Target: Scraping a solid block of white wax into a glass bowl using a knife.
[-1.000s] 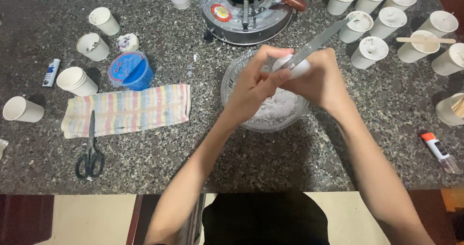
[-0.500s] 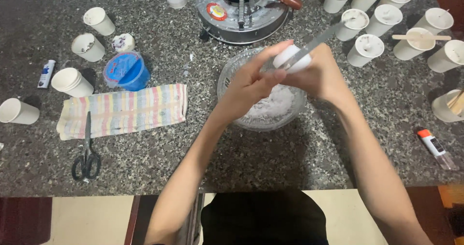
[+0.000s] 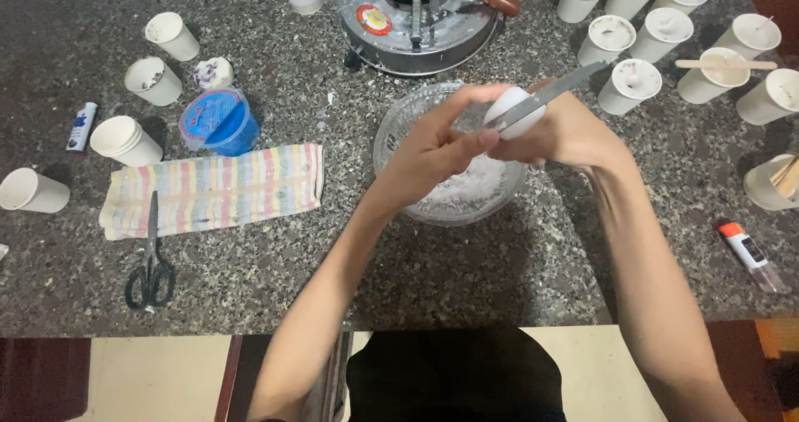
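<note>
**Hands at work over the glass bowl, on a speckled granite counter**

My left hand (image 3: 433, 151) curls around a white lump (image 3: 513, 110), holding it above the glass bowl (image 3: 399, 131) of white flakes. My right hand (image 3: 574, 131) is closed on a knife (image 3: 549, 96), its blade laid against the lump. The dark granite counter (image 3: 499, 272) carries paper cups (image 3: 666, 27), a striped cloth (image 3: 216, 189), scissors (image 3: 151, 264) and a small stove (image 3: 416, 14); pale floor (image 3: 141, 380) shows below its edge.

Speckled granite counter (image 3: 275, 297): paper cups (image 3: 171, 36), striped cloth (image 3: 215, 191), scissors (image 3: 151, 260), glass bowl (image 3: 399, 131), probably glue stick (image 3: 753, 257).
</note>
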